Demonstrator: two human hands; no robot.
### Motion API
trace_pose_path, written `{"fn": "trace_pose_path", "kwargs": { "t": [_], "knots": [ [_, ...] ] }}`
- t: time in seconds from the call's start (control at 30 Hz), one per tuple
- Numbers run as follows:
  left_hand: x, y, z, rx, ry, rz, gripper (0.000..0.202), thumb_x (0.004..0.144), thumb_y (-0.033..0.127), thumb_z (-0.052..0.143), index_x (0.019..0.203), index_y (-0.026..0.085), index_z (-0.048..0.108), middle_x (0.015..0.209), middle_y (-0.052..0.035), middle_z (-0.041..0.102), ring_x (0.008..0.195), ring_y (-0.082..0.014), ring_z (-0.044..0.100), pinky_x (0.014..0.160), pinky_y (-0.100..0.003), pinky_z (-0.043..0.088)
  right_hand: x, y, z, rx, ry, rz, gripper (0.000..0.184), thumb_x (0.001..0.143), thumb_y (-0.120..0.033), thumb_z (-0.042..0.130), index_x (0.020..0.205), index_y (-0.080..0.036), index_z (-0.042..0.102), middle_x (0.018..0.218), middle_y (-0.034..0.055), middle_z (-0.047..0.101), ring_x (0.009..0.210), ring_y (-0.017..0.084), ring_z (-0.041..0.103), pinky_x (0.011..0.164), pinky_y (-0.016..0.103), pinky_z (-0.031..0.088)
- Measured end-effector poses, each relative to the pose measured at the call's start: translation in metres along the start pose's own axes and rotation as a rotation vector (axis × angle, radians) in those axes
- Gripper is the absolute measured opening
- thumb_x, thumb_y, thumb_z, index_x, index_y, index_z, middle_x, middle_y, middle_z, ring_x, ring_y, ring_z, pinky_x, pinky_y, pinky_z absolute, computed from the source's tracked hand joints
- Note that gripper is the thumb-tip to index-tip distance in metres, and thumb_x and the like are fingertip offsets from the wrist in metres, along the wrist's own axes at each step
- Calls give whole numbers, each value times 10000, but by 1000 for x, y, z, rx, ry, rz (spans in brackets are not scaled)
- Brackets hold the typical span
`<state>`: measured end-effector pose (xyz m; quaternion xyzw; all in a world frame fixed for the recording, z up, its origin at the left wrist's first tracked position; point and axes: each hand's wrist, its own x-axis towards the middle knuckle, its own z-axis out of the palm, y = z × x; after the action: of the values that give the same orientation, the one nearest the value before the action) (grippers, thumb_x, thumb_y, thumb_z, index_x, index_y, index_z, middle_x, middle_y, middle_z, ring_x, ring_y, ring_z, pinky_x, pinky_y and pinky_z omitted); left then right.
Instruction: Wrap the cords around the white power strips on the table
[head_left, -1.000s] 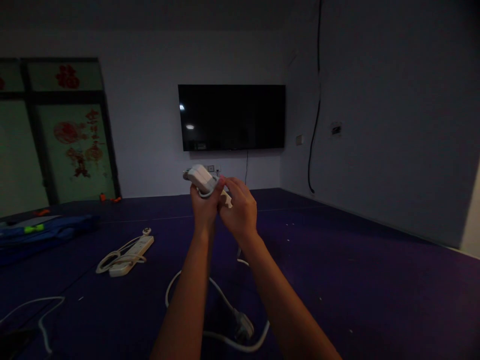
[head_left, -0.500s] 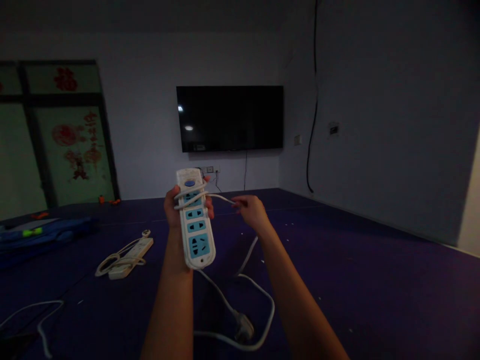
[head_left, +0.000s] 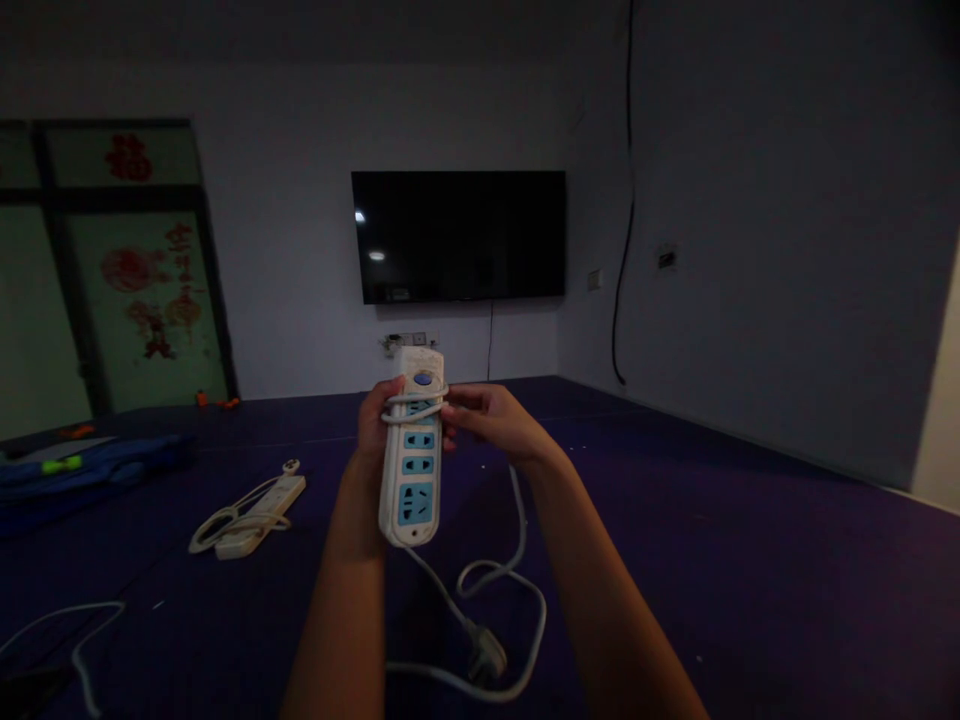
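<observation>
A white power strip (head_left: 412, 485) with blue socket panels is held upright in front of me. My left hand (head_left: 375, 415) grips it from the left and behind, fingertips showing at its right edge. Two turns of its white cord (head_left: 411, 418) cross the upper part, just below the blue switch. At the strip's right edge, my right hand (head_left: 491, 420) pinches the cord between thumb and fingers. From there the loose cord drops to the purple floor (head_left: 675, 560) and loops round. Its plug (head_left: 488, 655) lies on the floor below the strip.
A second power strip (head_left: 259, 520), its cord coiled on it, lies to the left. Farther left are blue cloth (head_left: 97, 470) and another white cord (head_left: 82, 655). A television (head_left: 459, 237) hangs on the far wall; a black cable (head_left: 621, 290) runs down the right wall.
The strip and my left hand have shifted right, and the strip has turned slightly. My right hand, still holding the cord, has come in from the right against the strip's edge.
</observation>
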<state>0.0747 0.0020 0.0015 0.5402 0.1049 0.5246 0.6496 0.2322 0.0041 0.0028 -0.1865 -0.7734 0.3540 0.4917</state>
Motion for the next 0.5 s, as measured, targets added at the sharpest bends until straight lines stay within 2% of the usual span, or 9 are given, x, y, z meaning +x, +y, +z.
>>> {"fn": "trace_pose_path", "kwargs": {
  "t": [0.07,0.17,0.27,0.4,0.5],
  "knots": [
    [2,-1,0,22,72,-7,450,695,483,539,918,108,649,568,-78,660,462,-218,625,412,-300,498,1,1,-2,-20,68,-45,226,735,-325,636,891,-172,694,769,19,687,666,110,606,666,262,488],
    [9,-4,1,70,184,34,392,722,476,574,882,129,661,590,-64,672,495,-204,635,455,-291,502,6,3,-2,-88,336,-113,273,658,-309,698,897,-177,695,896,53,704,826,168,638,792,335,491],
    [19,-9,3,89,310,104,371,728,477,611,888,146,661,629,-50,686,542,-186,645,528,-288,513,9,4,6,-209,562,-164,415,603,-319,735,979,-152,675,948,96,696,863,208,643,781,357,501],
    [28,-18,10,14,461,208,419,733,535,592,876,146,655,685,-43,693,590,-159,650,579,-261,506,9,2,20,-415,725,-217,476,664,-368,694,1105,-202,624,995,89,685,865,223,641,737,357,511],
    [28,-21,18,-20,430,320,476,753,593,535,914,159,649,736,-41,693,664,-161,656,617,-254,503,5,-1,29,-570,762,-262,512,697,-347,676,1187,-242,569,1077,82,659,956,242,616,790,374,499]
  ]
}}
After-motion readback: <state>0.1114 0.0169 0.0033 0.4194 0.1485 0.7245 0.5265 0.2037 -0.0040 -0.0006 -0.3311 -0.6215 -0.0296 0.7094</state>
